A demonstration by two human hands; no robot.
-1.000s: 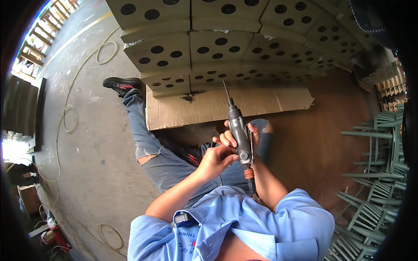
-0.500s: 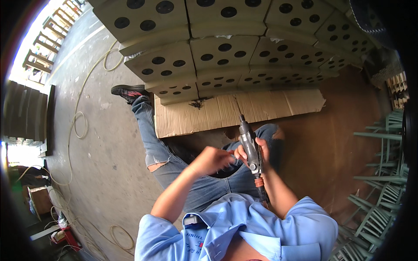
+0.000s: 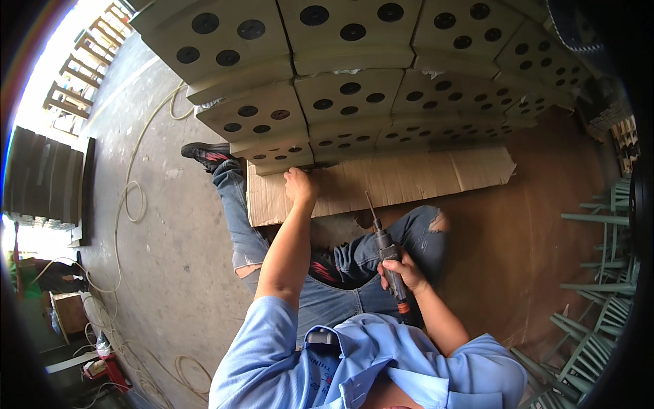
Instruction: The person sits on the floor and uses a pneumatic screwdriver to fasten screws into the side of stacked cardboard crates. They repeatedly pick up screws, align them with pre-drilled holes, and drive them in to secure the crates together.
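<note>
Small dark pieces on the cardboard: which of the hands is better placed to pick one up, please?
Probably the left hand: it is at the cardboard, close beside the small dark pieces. The right hand is farther back, holding the power tool.

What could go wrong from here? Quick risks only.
1. Jab: the long bare bit of the power driver in the right hand juts out near the right knee; a bump or accidental start might hurt the leg.
2. Scatter: the left hand is right by the small dark pieces lying loose on the cardboard; a careless brush might spread them.
3. Trip: the looped hose on the floor might catch a passing foot.
</note>
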